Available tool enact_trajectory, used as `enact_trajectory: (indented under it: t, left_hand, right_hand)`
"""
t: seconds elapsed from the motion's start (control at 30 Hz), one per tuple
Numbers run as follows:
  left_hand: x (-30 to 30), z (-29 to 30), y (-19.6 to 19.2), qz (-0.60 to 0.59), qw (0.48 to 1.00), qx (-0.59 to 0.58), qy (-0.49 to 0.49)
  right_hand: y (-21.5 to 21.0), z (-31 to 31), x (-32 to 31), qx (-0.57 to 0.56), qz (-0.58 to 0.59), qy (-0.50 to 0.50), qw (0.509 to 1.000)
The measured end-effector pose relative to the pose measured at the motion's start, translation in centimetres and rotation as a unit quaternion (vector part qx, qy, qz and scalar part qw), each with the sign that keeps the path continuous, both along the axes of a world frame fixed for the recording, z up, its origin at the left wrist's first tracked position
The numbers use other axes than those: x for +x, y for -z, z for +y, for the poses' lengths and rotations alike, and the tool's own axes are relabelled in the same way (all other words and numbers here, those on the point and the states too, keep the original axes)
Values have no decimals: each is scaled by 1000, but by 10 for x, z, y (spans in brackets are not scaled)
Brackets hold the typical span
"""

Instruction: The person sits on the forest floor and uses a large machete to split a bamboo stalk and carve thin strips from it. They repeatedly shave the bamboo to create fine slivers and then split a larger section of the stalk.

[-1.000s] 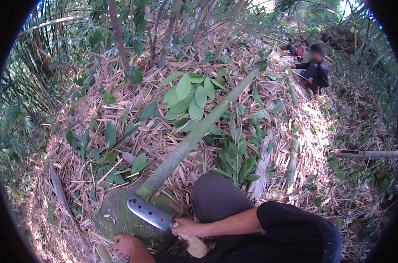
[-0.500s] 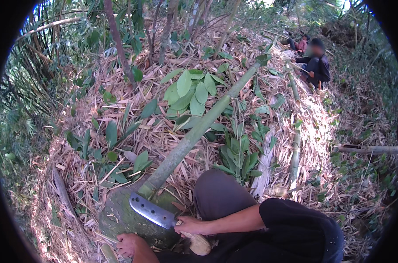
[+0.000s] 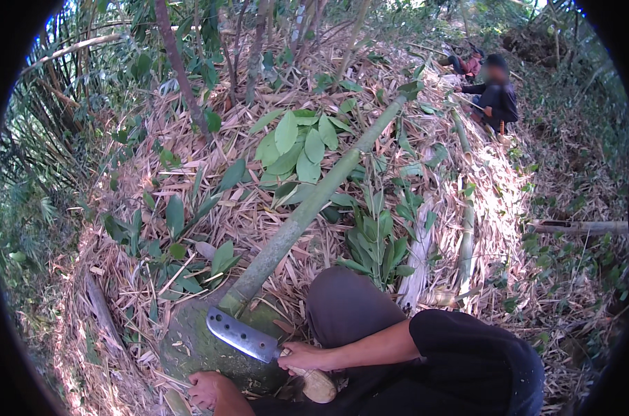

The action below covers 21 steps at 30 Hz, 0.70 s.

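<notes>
Head view: my right hand (image 3: 306,357) is wrapped firmly round the wooden handle of a cleaver (image 3: 244,340), its holed blade over a mossy stone (image 3: 188,347), just beside the near end of a long green bamboo pole (image 3: 297,225). My left hand (image 3: 205,390) is curled low by the stone's left side; I cannot tell whether its fingers pinch anything. As I judge it, the pole is already felled and bare of side branches along most of its length, while no lengthwise splitting shows on it. It slants up and away from the stone across dry, straw-coloured litter (image 3: 203,180), past broad green leaves (image 3: 287,132). Thin trunks (image 3: 183,73) stand beyond, and a second pole (image 3: 466,236) lies to my right. Farther up, a person in dark clothes (image 3: 500,104) crouches near another in pink (image 3: 471,67).
</notes>
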<state>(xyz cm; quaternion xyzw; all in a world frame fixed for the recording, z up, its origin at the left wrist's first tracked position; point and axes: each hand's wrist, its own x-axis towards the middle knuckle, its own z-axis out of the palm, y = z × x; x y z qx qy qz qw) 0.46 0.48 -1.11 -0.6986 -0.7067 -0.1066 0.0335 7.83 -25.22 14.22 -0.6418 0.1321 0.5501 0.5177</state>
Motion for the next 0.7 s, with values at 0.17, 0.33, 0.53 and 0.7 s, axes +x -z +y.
enact_trajectory:
  t: [0.17,0.33,0.53,0.7]
  left_hand:
    - [-3,4,11,6,1000,6,2]
    - [2,-3,-4,11,1000,10,-2]
    - [-3,-6,-22,73,996,22,-35]
    - [5,-2,-22,79,996,23,-15]
  right_hand:
    - [0,-1,4,14,34,-12,999]
    - [-6,1,4,-4,19,-1,1000]
    - [-12,3,7,-10,38,-2,999]
    - [-26,6,9,-19,41,11,999]
